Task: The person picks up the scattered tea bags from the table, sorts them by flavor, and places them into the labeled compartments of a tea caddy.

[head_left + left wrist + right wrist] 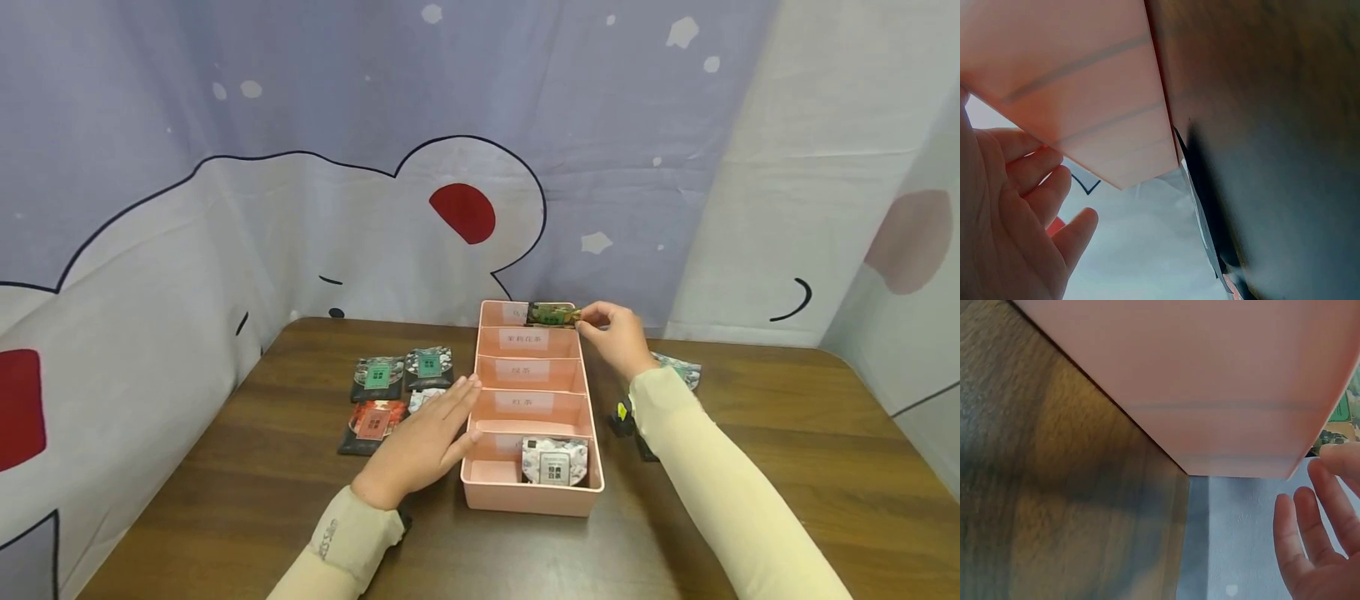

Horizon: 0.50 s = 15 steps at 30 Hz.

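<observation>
A long pink box with several labelled compartments stands on the table. At its far compartment my right hand pinches the edge of a green-and-dark tea packet between thumb and index finger. The same packet shows over the box rim in the right wrist view, the other fingers spread apart. My left hand lies flat along the box's left side, fingertips right at the rim. A white floral tea packet stands in the nearest compartment.
Left of the box lie two green-labelled packets, one beside another, a red packet and a partly covered white one. Behind my right arm, another packet is partly hidden. A patterned curtain hangs behind the table.
</observation>
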Each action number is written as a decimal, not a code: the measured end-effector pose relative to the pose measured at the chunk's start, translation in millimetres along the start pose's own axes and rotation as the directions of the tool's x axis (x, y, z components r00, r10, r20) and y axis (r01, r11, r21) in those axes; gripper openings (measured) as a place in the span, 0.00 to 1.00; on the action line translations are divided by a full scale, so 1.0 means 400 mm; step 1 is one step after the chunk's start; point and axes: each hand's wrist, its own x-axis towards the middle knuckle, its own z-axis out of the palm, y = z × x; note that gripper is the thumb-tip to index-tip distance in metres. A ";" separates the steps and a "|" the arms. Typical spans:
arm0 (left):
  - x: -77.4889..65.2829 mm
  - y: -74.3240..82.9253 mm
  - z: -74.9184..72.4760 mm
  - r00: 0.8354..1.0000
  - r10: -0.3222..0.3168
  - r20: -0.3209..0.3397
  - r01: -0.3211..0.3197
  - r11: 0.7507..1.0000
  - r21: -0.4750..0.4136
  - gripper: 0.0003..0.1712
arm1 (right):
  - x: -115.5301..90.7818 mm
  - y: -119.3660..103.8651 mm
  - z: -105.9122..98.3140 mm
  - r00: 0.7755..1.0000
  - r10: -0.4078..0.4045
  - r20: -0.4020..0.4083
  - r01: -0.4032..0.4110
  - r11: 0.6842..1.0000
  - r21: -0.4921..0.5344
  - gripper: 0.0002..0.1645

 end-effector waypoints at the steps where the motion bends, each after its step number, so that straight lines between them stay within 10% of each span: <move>1: 0.000 0.000 0.000 1.000 -0.001 0.001 0.001 1.000 0.001 0.40 | 0.000 0.002 0.001 1.000 0.001 0.003 -0.001 1.000 -0.006 0.09; 15: -0.004 0.002 -0.004 1.000 0.004 -0.010 -0.004 1.000 0.002 0.40 | -0.003 -0.002 -0.005 0.999 -0.010 0.039 0.012 0.999 -0.043 0.08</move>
